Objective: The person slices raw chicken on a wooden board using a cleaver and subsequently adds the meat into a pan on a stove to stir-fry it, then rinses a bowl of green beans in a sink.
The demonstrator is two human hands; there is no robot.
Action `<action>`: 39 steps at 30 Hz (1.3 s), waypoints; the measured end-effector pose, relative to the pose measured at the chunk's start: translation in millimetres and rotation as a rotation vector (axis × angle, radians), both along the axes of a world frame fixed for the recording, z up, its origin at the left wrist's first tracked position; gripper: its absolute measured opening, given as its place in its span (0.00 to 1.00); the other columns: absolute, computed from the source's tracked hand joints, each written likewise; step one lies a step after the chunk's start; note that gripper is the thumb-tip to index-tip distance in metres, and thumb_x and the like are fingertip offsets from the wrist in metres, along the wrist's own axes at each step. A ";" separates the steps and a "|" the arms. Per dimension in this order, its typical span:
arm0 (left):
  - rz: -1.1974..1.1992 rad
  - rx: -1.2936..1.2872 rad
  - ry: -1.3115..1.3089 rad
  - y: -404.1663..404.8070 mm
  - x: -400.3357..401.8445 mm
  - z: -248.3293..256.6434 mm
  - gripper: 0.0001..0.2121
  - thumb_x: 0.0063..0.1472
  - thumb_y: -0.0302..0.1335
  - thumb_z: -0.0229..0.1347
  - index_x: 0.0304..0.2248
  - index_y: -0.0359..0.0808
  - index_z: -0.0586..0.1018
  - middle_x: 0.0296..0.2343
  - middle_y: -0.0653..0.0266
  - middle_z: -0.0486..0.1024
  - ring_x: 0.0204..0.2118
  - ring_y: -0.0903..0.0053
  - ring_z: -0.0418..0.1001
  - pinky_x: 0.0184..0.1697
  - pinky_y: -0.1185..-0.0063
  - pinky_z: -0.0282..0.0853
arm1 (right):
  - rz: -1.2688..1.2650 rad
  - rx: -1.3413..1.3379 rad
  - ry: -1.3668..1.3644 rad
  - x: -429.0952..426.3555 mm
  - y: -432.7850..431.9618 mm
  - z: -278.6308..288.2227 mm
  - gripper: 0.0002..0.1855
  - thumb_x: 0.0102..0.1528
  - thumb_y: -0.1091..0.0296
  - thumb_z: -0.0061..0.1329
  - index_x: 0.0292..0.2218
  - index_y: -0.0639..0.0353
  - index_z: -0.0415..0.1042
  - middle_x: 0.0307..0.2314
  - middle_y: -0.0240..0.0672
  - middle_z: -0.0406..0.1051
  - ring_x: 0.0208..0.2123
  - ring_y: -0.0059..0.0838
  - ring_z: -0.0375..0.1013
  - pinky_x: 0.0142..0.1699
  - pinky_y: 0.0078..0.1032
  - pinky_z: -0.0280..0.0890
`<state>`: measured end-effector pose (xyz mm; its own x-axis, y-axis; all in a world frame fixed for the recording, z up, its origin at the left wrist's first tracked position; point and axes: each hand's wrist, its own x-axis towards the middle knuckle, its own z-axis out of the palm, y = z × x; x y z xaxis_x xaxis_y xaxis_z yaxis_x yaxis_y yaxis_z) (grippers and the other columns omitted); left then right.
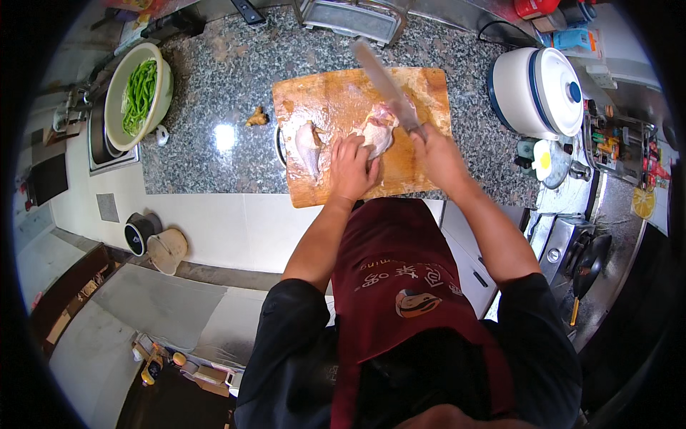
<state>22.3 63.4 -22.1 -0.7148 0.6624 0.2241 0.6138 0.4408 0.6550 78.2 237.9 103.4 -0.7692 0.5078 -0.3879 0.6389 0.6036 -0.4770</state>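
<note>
A wooden cutting board [343, 91] lies on the granite counter. My right hand [442, 158] grips the handle of a cleaver-like kitchen knife [383, 75], its blade slanting up and left over a piece of raw poultry [379, 137]. Fingers of my left hand [351, 166] rest against the lower left side of that piece and press on it. Part of the meat is hidden behind the blade. Left of my left hand, apart from it, a raw drumstick [308, 147] with skin on lies on the board.
Ginger [257, 117] and a garlic bulb [162, 135] sit left of the board. A bowl [166, 96] of green peppers [142, 91] stands by the sink [99, 139]. At right are a white lidded pot [517, 91], a gas stove [557, 252] and a black pan [589, 265].
</note>
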 end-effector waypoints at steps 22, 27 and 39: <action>-0.129 -0.013 0.036 -3.6 5.8 0.8 0.12 0.49 0.28 0.59 0.35 0.39 0.75 0.40 0.57 0.71 0.51 0.60 0.63 0.58 0.60 0.50 | 0.214 -0.023 -0.164 -15.9 35.6 -20.3 0.18 0.56 0.59 0.41 0.43 0.61 0.68 0.32 0.54 0.73 0.36 0.52 0.72 0.43 0.42 0.66; -0.055 -0.008 -0.013 4.7 14.9 2.3 0.19 0.47 0.31 0.61 0.40 0.38 0.73 0.40 0.56 0.69 0.52 0.59 0.62 0.58 0.61 0.49 | 0.170 -0.061 -0.142 1.4 32.7 -8.1 0.17 0.57 0.60 0.39 0.43 0.62 0.67 0.29 0.55 0.73 0.32 0.53 0.73 0.40 0.43 0.66; -0.061 0.041 0.040 22.8 17.6 -3.2 0.19 0.44 0.29 0.57 0.40 0.39 0.75 0.39 0.60 0.70 0.48 0.64 0.65 0.56 0.62 0.55 | 0.381 0.021 -0.293 -45.4 10.3 -45.9 0.19 0.55 0.61 0.39 0.43 0.63 0.67 0.33 0.53 0.73 0.37 0.51 0.73 0.44 0.42 0.65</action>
